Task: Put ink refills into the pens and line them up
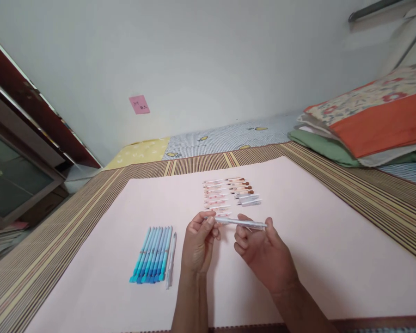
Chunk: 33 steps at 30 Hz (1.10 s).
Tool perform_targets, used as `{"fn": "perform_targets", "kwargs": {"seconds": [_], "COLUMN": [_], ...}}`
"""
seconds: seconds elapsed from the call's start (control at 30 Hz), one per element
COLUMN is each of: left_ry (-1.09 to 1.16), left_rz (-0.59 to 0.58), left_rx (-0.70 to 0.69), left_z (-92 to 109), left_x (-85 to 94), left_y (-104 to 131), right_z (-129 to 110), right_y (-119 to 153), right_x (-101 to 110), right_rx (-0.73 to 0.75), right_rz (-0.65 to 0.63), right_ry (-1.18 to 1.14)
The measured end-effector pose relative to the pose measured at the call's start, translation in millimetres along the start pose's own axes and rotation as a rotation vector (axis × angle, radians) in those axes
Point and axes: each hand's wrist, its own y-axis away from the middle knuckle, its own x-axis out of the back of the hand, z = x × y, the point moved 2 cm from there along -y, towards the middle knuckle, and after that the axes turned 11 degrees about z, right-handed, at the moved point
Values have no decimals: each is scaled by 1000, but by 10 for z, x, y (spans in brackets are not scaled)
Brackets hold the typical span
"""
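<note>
Between my two hands a clear, whitish pen [241, 223] is held roughly level above a pale pink sheet [107, 296]. My left hand [201, 245] pinches its left end between thumb and fingers. At the other end, my right hand [266, 254] has its thumb on the pen's tip and its fingers beneath the barrel. Just beyond the hands lie rows of pens with pink and brown details [215, 195] and a few grey-white ones [248, 200]. To the left, several blue pens [152, 254] lie side by side, with another clear pen [171, 261] along their right edge.
A striped mat [90, 199] lies under the sheet. Folded bedding in orange, floral and green [381, 125] is piled at the right. A pink note [139, 104] is stuck to the wall behind. A glass-fronted cabinet [14, 171] stands at the far left.
</note>
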Motion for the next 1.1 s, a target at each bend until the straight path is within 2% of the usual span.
{"fn": "perform_targets", "kwargs": {"seconds": [0.27, 0.43, 0.7, 1.1], "left_ry": [-32, -61, -139, -209], "left_rz": [-32, -69, -77, -104], "left_rx": [-26, -65, -85, -116], "left_z": [19, 57, 50, 27], "left_x": [-5, -1, -2, 1], "left_y": [15, 50, 40, 46], "right_z": [-62, -23, -23, -34], "right_y": [2, 17, 32, 24], "right_x": [-15, -38, -19, 6], "right_rx": [25, -45, -77, -42], "right_rz": [-28, -61, -39, 48], "right_ry": [-88, -157, -184, -170]}}
